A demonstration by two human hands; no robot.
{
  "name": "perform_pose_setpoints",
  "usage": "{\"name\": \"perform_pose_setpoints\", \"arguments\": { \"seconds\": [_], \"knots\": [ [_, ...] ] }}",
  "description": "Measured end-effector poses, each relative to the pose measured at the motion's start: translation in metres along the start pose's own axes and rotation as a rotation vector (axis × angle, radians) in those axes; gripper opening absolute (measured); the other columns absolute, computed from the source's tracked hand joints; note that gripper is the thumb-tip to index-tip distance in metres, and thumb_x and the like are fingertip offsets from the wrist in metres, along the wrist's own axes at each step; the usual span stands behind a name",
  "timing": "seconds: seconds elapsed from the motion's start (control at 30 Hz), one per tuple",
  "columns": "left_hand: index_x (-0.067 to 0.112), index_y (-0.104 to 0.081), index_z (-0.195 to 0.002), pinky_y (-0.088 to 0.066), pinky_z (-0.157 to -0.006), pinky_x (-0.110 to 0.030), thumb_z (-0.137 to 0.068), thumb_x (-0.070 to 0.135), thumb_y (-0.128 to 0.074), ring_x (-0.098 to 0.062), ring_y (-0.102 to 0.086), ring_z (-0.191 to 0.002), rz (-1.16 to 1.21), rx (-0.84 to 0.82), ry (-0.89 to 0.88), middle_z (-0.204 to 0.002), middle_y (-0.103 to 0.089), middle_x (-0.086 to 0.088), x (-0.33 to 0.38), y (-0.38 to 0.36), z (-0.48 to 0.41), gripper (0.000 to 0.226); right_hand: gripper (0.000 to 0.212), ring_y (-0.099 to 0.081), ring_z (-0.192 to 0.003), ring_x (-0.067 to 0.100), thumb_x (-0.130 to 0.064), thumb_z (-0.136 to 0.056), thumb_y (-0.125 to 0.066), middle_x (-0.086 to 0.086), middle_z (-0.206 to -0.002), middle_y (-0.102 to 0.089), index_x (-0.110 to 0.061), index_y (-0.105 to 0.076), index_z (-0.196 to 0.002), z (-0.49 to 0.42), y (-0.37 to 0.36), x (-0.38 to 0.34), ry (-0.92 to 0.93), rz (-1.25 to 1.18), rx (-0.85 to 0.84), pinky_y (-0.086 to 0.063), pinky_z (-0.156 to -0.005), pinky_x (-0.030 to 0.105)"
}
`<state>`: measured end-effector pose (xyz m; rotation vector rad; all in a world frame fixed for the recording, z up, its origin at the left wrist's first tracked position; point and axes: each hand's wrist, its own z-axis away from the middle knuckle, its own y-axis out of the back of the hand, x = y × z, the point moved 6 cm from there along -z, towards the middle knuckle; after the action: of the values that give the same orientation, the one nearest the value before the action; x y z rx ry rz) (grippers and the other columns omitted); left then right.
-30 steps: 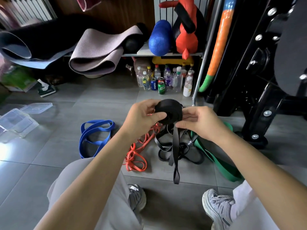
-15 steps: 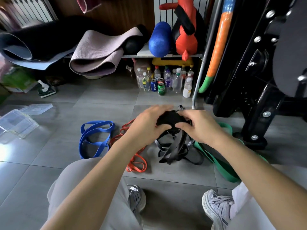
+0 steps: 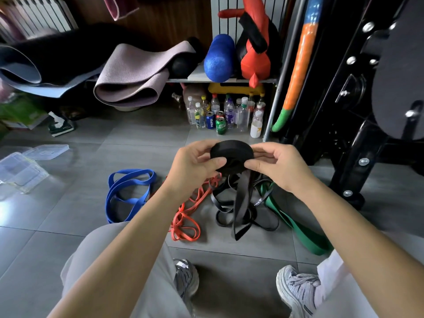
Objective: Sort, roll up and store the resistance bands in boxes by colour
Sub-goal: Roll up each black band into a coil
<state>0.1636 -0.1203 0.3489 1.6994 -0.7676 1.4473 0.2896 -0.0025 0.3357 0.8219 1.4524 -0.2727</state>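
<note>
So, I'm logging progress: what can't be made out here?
Head view, black roll: middle partly covered by the left hand and right hand.
Head view, green band: its near end runs behind the right forearm.
Head view, clear boxes: cut by the left edge, contents faint.
Head view, black tangle: overlaps hide the count.

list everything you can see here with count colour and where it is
rolled band: one, black, held in both hands, tail hanging
loose bands: count unclear, black, floor under the roll
blue band: one, blue, floor left
orange band: one, orange, floor centre
green band: one, green, floor right
clear box: one, clear, floor far left
mauve mat: one, mauve, back shelf
dark mat: one, dark, shelf left
foam roller: one, blue, shelf
bottles and cans: many, mixed, under shelf
gym frame: one, black, right
shoes: two, grey, bottom
left hand: one, pinching the roll
right hand: one, pinching the roll
</note>
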Motion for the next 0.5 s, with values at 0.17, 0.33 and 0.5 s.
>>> {"name": "perform_pose_setpoints", "arguments": {
  "seconds": [0.17, 0.33, 0.5],
  "knots": [
    [0.011, -0.061, -0.109, -0.056, -0.082, -0.037, -0.087, -0.004, -0.055, -0.027, -0.066, -0.095, 0.437, -0.031, 0.144, -0.104, -0.068, -0.009, -0.012, -0.004, 0.0, 0.028, 0.028, -0.067, -0.081, 0.0, 0.003, -0.076, -0.069, -0.003, -0.092, -0.069, -0.018, -0.065, -0.094, 0.001, -0.004, 0.0, -0.007, -0.211, 0.009, -0.052, -0.083, 0.017],
    [0.014, -0.056, -0.108, -0.054, -0.084, -0.022, -0.087, 0.0, -0.061, -0.018, -0.063, -0.104, -0.014, -0.015, 0.096, -0.112, -0.062, -0.004, -0.013, -0.003, -0.001, 0.026, 0.03, -0.066, -0.078, 0.0, 0.003, -0.076, -0.071, -0.007, -0.087, -0.069, -0.013, -0.066, -0.101, 0.0, -0.001, 0.001, 0.015, -0.061, 0.018, -0.052, -0.083, 0.019],
    [0.025, -0.051, -0.131, -0.045, -0.091, -0.024, -0.082, 0.02, -0.07, -0.009, -0.054, -0.111, -0.642, -0.099, -0.138, -0.121, -0.06, 0.007, -0.009, -0.011, 0.0, 0.052, 0.028, -0.067, -0.087, 0.017, -0.016, -0.077, -0.075, -0.002, -0.092, -0.072, -0.019, -0.07, -0.105, 0.002, -0.011, 0.003, 0.072, 0.422, -0.083, -0.052, -0.085, 0.042]
  ]
}}
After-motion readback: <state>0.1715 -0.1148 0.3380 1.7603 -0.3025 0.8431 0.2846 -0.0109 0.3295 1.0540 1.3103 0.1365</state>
